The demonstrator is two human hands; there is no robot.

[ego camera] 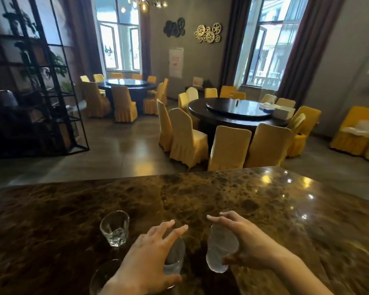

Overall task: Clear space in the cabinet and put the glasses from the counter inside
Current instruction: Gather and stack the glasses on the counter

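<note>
Several clear glasses stand on the brown marble counter (200, 192). My left hand (145, 260) reaches over one glass (176, 259), fingers spread above it and thumb below its base. My right hand (243, 241) curves around the right side of a second glass (219, 250), fingers stretched out straight and thumb near its lower edge; neither hand has closed. A third tumbler (115, 231) stands alone to the left. A fourth glass (101, 277) sits at the bottom edge, partly hidden by my left wrist. No cabinet is in view.
Beyond the counter's far edge lies a dining room with round dark tables (232, 112) and yellow-covered chairs (188, 139). A black metal shelf frame (58, 86) stands at the left. The counter stretches wide to both sides of the glasses.
</note>
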